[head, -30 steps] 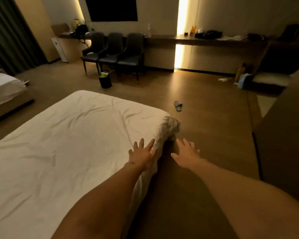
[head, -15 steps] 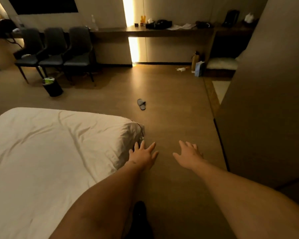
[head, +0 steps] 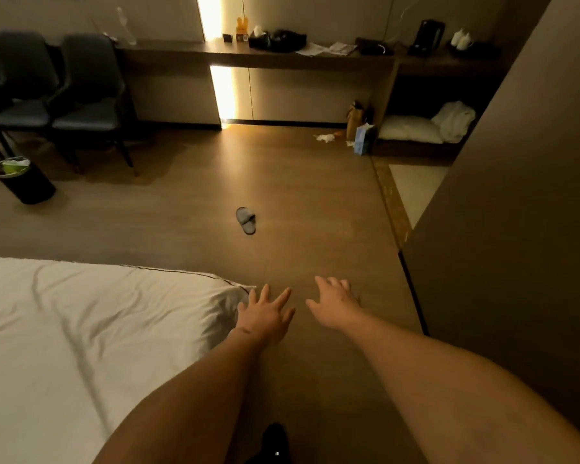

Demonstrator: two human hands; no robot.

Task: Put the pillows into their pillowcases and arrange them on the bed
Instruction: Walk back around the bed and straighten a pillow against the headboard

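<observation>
left hand (head: 265,318): fingers spread, holding nothing, beside bed (head: 81,329) corner | right hand (head: 335,304): fingers spread, empty, above floor (head: 282,182) | pillows (head: 412,128): on low shelf across room, well apart from hands

A single grey slipper (head: 246,220) lies on the wooden floor (head: 298,202). A black waste bin (head: 24,180) with a green liner stands just beside two dark chairs (head: 57,95). A kettle (head: 427,36), papers (head: 329,48) and an orange figure (head: 242,28) sit on the long wall shelf (head: 188,55).
</observation>
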